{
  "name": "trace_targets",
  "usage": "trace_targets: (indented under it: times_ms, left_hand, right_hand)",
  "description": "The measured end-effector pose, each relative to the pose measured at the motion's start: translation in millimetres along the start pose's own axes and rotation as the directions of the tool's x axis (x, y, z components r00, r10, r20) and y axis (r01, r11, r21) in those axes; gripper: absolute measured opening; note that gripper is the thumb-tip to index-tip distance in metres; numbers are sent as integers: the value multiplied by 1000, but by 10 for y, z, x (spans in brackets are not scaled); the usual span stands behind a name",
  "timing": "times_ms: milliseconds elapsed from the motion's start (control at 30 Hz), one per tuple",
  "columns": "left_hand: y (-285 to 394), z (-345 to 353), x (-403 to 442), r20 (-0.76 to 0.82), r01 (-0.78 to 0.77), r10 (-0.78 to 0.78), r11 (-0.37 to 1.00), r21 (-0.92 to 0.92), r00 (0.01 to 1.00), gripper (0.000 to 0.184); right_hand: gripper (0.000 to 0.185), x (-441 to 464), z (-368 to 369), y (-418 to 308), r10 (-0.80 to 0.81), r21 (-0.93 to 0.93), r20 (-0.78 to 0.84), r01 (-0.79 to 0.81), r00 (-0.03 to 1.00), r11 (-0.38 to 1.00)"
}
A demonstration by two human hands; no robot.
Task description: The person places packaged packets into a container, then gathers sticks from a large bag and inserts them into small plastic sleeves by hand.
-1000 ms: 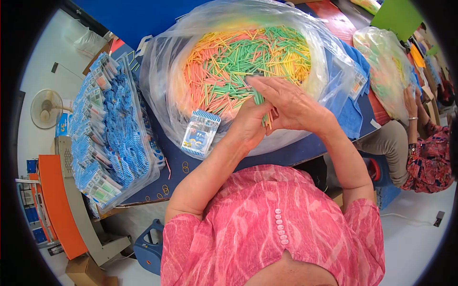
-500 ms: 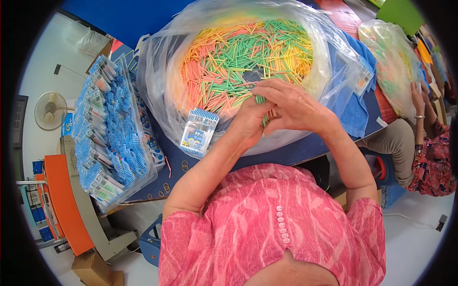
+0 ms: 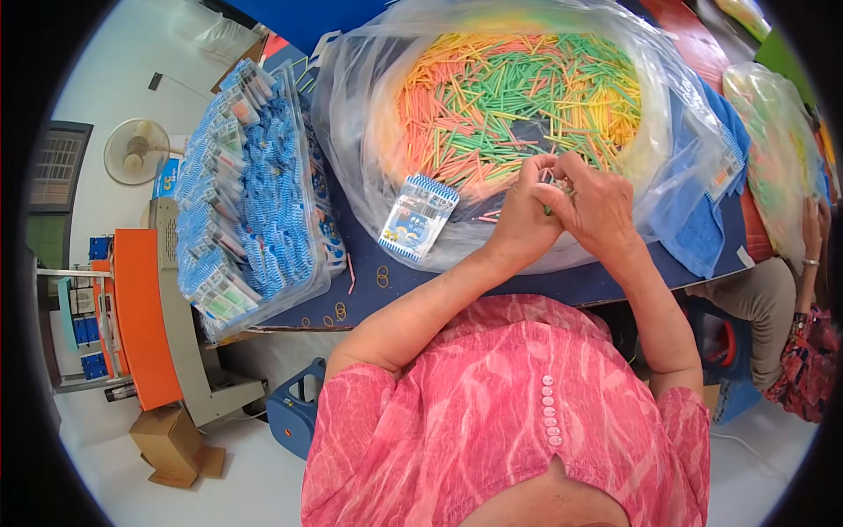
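My left hand [image 3: 525, 220] and my right hand [image 3: 601, 204] meet over the near edge of a large clear plastic bag [image 3: 360, 132]. Both are closed around a small bundle of thin coloured sticks [image 3: 548, 210]; most of it is hidden by my fingers. Behind them, the bag lies open, full of loose pink, green, yellow and orange sticks [image 3: 492, 97]. Left of my left hand, a blue-and-white printed packet [image 3: 419, 218] rests on the bag's near rim.
To the left, a clear plastic bin [image 3: 318, 263] holds many blue-and-white packets [image 3: 272, 193]. Rubber bands [image 3: 341, 311] lie on the dark blue tabletop [image 3: 404, 294]. A blue cloth [image 3: 702, 233] hangs at the right. Beyond it, another person's hand [image 3: 817, 228] touches a second bag [image 3: 773, 132].
The view has shifted, so the scene sits further right. My fingers have drawn closer together around the sticks; my right hand was more outstretched before.
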State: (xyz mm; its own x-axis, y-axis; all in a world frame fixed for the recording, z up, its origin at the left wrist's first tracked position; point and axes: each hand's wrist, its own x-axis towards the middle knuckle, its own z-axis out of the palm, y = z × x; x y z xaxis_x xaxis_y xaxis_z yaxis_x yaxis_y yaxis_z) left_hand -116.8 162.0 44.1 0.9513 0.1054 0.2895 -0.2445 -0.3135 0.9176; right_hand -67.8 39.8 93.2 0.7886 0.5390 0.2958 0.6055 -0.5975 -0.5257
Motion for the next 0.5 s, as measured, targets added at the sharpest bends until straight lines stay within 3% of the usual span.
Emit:
trace_targets:
  times_ms: [33, 133, 167, 267, 367, 400, 433, 467, 500]
  left_hand:
    - [-35, 15, -16, 7, 17, -17, 1000, 18, 1000, 57]
    - [-89, 23, -51, 23, 48, -50, 997, 54, 998, 64]
    - [-78, 20, -58, 40, 36, -39, 996, 76, 998, 68]
    - [-36, 19, -81, 78, 6, -15, 993, 120, 997, 78]
    - [126, -147, -149, 115, 136, -120, 981, -138, 986, 57]
    - [196, -280, -154, 116, 138, -123, 981, -133, 986, 57]
    - [279, -472, -171, 154, 167, -169, 986, 24, 974, 62]
    - [327, -670, -202, 186, 188, -221, 965, 181, 957, 69]
    - [208, -873, -266, 34, 16, -35, 885, 466, 999, 65]
  right_hand:
    - [40, -17, 15, -17, 0, 6, 1, 0, 1000, 1000]
    - [33, -52, 75, -70, -169, 290, -187, 219, 968, 932]
    - [33, -58, 103, -63, -168, 292, -188, 218, 968, 931]
    - [27, -64, 226, 20, -60, 537, -80, 94, 995, 838]
    - [25, -86, 333, 96, 16, 600, -110, 54, 994, 799]
    - [24, -79, 353, 122, 53, 631, -122, 36, 991, 775]
    - [24, -50, 335, 168, 54, 636, -119, 35, 991, 771]
    - [23, -5, 285, 237, -58, 483, -200, 150, 978, 863]
    - [22, 24, 238, 308, -175, 308, -262, 254, 949, 917]
